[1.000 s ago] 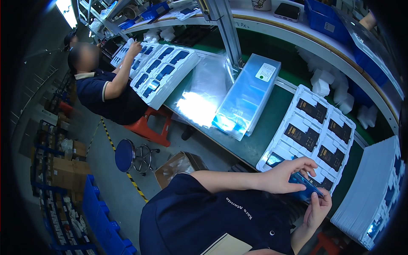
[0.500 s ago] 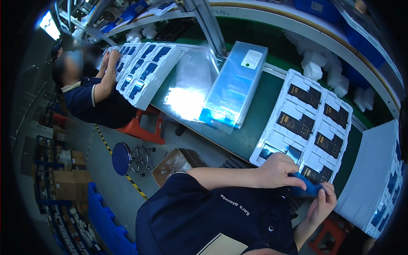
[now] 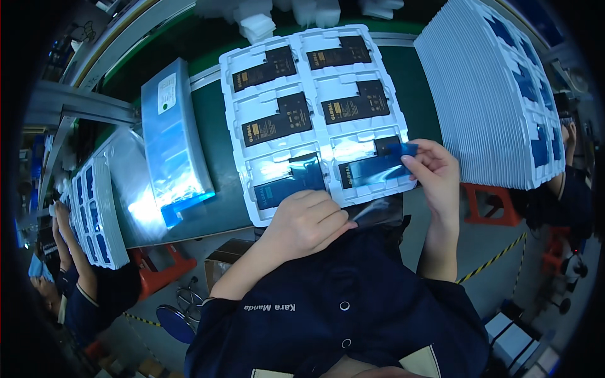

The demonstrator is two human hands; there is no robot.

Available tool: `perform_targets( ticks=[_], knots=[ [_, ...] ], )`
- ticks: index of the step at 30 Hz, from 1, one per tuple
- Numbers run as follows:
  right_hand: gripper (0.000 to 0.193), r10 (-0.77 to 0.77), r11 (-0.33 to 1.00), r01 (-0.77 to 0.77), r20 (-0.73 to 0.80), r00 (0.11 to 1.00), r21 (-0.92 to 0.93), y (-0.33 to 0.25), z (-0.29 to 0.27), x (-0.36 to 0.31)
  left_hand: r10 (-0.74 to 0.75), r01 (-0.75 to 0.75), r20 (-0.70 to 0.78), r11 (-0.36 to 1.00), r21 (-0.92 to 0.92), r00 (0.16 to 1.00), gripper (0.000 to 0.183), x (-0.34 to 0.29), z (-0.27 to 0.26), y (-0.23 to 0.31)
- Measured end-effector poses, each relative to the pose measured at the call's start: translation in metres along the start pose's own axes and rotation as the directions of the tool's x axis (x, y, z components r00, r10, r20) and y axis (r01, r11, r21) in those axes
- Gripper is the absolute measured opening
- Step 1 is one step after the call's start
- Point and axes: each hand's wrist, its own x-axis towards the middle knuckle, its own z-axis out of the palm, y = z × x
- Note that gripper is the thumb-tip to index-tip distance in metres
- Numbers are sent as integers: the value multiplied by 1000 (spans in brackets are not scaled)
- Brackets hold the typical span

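Observation:
A white moulded tray (image 3: 322,135) holds several flat black phone batteries, such as the middle battery (image 3: 277,120), each in its own compartment. My right hand (image 3: 436,170) pinches the corner of a blue see-through film (image 3: 372,170) between thumb and forefinger. That film lies over the battery in the near right compartment, its right end lifted. Over the near left battery lies another blue film (image 3: 287,184). My left hand (image 3: 305,222) is closed at the tray's near edge, thumb and finger pinching a thin see-through sheet (image 3: 381,212) that hangs between tray and shirt.
A tall stack of white trays (image 3: 485,101) leans at the right. Left of my tray lie a pile of blue-tinted film sheets (image 3: 173,142) and clear plastic bags (image 3: 129,170) on the green table (image 3: 217,138). Another person (image 3: 82,277) works at more trays on the far left.
My view has swung round to the right. My hands have moved apart: the blue film that was between them now lies on the near right battery, its corner still in my right hand.

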Motion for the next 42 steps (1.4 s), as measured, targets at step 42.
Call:
perform_targets(
  ticks=[42],
  knots=[
    [25,-45,994,43,-21,999,-99,1,21,1,-174,157,174,982,110,969,13,4,-6,-1]
  ],
)
